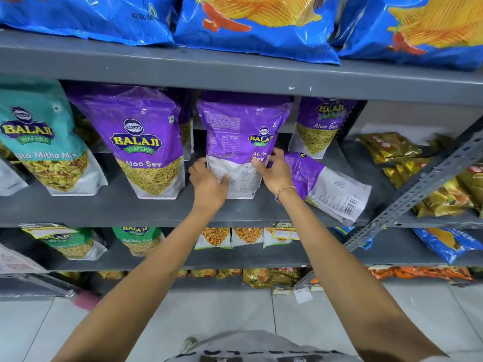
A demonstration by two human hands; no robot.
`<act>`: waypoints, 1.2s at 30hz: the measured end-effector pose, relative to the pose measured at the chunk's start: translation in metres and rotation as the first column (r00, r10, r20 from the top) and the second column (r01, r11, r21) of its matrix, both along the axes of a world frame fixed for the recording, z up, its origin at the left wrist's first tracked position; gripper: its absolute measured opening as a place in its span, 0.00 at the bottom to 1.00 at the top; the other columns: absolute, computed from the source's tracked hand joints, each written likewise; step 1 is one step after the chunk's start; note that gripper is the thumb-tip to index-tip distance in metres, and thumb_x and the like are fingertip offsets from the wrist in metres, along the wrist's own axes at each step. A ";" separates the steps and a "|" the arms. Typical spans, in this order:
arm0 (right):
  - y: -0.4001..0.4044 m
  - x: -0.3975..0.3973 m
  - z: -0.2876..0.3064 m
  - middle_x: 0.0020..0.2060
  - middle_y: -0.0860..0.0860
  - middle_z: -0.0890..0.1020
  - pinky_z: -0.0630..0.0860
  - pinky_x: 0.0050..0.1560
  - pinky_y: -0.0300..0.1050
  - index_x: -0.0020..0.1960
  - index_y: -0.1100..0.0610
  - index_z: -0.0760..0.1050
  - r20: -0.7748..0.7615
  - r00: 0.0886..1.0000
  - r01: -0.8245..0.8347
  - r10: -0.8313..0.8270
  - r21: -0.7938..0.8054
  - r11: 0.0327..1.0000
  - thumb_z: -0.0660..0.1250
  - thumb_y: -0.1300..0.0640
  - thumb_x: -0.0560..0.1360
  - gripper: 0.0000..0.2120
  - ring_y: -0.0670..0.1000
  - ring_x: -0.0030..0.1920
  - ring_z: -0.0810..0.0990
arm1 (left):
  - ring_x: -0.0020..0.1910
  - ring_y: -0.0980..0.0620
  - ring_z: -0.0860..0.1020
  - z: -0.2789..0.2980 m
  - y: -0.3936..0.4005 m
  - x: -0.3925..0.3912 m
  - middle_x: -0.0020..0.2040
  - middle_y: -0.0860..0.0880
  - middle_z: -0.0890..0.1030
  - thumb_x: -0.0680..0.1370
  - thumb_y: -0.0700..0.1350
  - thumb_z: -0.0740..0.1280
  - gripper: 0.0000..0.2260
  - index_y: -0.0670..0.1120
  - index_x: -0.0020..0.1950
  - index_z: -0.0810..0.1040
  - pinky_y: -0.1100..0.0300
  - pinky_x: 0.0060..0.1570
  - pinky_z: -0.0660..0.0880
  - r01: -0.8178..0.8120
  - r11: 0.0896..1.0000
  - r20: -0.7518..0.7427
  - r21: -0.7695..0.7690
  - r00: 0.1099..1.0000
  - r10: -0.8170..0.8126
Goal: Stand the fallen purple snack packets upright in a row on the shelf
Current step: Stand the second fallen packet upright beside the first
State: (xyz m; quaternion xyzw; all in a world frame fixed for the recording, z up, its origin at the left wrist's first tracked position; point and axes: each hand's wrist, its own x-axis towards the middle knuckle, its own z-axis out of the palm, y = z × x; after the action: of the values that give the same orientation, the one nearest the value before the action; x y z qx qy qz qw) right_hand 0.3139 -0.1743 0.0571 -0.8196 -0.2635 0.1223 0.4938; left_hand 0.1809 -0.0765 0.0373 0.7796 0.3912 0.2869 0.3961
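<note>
Both bare hands reach onto the grey metal middle shelf (pixel 104 207), gripping one purple and white plastic Aloo Sev snack packet (pixel 236 142) that stands upright near the middle of the shelf, close to its front edge, back panel with printed text turned mostly toward the camera. Left hand (pixel 209 182) clasps the packet's lower left side, thumb across the white bottom part, fingers wrapped behind its left edge. Right hand (pixel 274 169) holds the lower right side, fingers curled on the packet's right edge; a thin beaded bracelet (pixel 285 192) sits on that wrist. Just right of it, a second purple and white packet (pixel 332 186) lies fallen, tilted on its back with the barcode end toward the shelf's front right corner, its top end tucked behind the right hand. Further back toward the rear right corner, a third purple Aloo Sev packet (pixel 321 124) stands upright, front facing out. Left of the held packet, a large purple Aloo Sev packet (pixel 146 142) stands upright at the front edge, with another purple packet partly hidden behind it. At the shelf's left end stands a teal Khatta Mitha Mix packet (pixel 41 137). Blue glossy chip bags (pixel 256 27) sit on the shelf above. Gold foil packets (pixel 392 150) lie on the adjoining shelf to the right.
</note>
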 end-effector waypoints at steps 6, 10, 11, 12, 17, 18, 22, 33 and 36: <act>-0.006 -0.031 -0.012 0.44 0.58 0.81 0.72 0.38 0.45 0.50 0.61 0.68 0.169 0.970 0.163 -0.174 0.077 0.984 0.69 0.42 0.69 0.24 0.59 0.45 0.80 | 0.64 0.38 0.68 0.004 -0.029 0.001 0.62 0.35 0.67 0.63 0.46 0.78 0.38 0.33 0.65 0.64 0.46 0.64 0.69 0.314 0.949 0.037 0.032 0.948 -0.315; -0.017 -0.050 -0.025 0.39 0.47 0.75 0.67 0.37 0.43 0.44 0.53 0.68 0.328 0.944 0.018 -0.047 0.090 0.996 0.64 0.41 0.72 0.15 0.49 0.39 0.74 | 0.53 0.61 0.76 0.005 -0.018 0.005 0.52 0.54 0.75 0.57 0.49 0.77 0.34 0.45 0.58 0.66 0.67 0.50 0.76 0.349 0.926 0.186 -0.146 0.929 -0.321; -0.021 -0.050 -0.027 0.38 0.46 0.75 0.68 0.38 0.44 0.43 0.52 0.69 0.359 0.933 -0.033 -0.005 0.098 0.995 0.60 0.42 0.74 0.13 0.47 0.38 0.73 | 0.59 0.63 0.74 0.003 -0.016 0.004 0.57 0.54 0.74 0.56 0.49 0.79 0.41 0.44 0.64 0.63 0.68 0.54 0.75 0.325 0.930 0.177 -0.169 0.939 -0.296; -0.025 -0.048 -0.027 0.37 0.47 0.76 0.69 0.38 0.45 0.41 0.53 0.71 0.363 0.932 -0.047 -0.002 0.125 0.991 0.56 0.44 0.76 0.14 0.46 0.37 0.73 | 0.67 0.58 0.69 0.000 -0.015 0.004 0.65 0.49 0.71 0.57 0.50 0.81 0.48 0.43 0.69 0.58 0.62 0.63 0.72 0.294 0.939 0.157 -0.178 0.951 -0.268; -0.024 -0.017 -0.021 0.38 0.58 0.80 0.69 0.40 0.44 0.45 0.62 0.72 0.332 0.937 0.038 -0.108 0.212 0.977 0.54 0.54 0.80 0.14 0.57 0.39 0.79 | 0.66 0.49 0.65 -0.014 -0.002 0.001 0.62 0.47 0.62 0.65 0.53 0.78 0.39 0.42 0.65 0.58 0.49 0.67 0.69 0.254 0.962 0.110 -0.104 0.964 -0.243; -0.022 -0.009 -0.019 0.40 0.59 0.80 0.69 0.41 0.45 0.48 0.63 0.72 0.330 0.939 0.033 -0.099 0.199 0.979 0.56 0.56 0.80 0.11 0.59 0.40 0.78 | 0.65 0.48 0.66 -0.015 0.002 0.000 0.61 0.47 0.62 0.67 0.51 0.77 0.36 0.42 0.65 0.60 0.48 0.66 0.70 0.282 0.955 0.108 -0.092 0.956 -0.272; -0.011 0.014 -0.009 0.55 0.60 0.78 0.75 0.53 0.50 0.61 0.63 0.68 0.222 0.975 -0.040 0.005 0.152 0.988 0.58 0.61 0.79 0.13 0.58 0.53 0.77 | 0.67 0.45 0.67 -0.019 0.021 -0.009 0.61 0.46 0.63 0.73 0.47 0.71 0.28 0.43 0.68 0.63 0.45 0.68 0.68 0.351 0.933 0.126 -0.082 0.932 -0.340; 0.016 0.030 -0.001 0.72 0.60 0.62 0.63 0.69 0.44 0.73 0.63 0.48 -0.228 0.936 -0.220 0.268 0.215 0.951 0.61 0.71 0.75 0.32 0.55 0.71 0.63 | 0.61 0.51 0.70 -0.021 0.041 -0.008 0.63 0.39 0.71 0.81 0.36 0.55 0.15 0.36 0.66 0.57 0.56 0.63 0.69 0.326 0.933 0.256 -0.151 0.925 -0.281; 0.020 0.029 0.002 0.66 0.59 0.68 0.71 0.59 0.35 0.72 0.65 0.49 -0.244 0.921 -0.244 0.303 0.242 0.939 0.62 0.73 0.74 0.32 0.49 0.63 0.69 | 0.57 0.49 0.72 -0.024 0.045 -0.003 0.60 0.42 0.73 0.81 0.39 0.54 0.15 0.37 0.68 0.58 0.53 0.61 0.68 0.296 0.942 0.237 -0.155 0.937 -0.255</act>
State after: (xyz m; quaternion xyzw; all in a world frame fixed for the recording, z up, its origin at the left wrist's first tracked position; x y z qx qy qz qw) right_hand 0.3431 -0.1543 0.0593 -0.6932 -0.3153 0.2759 0.5865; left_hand 0.1780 -0.0318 0.0136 0.7505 0.2581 0.2720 0.5442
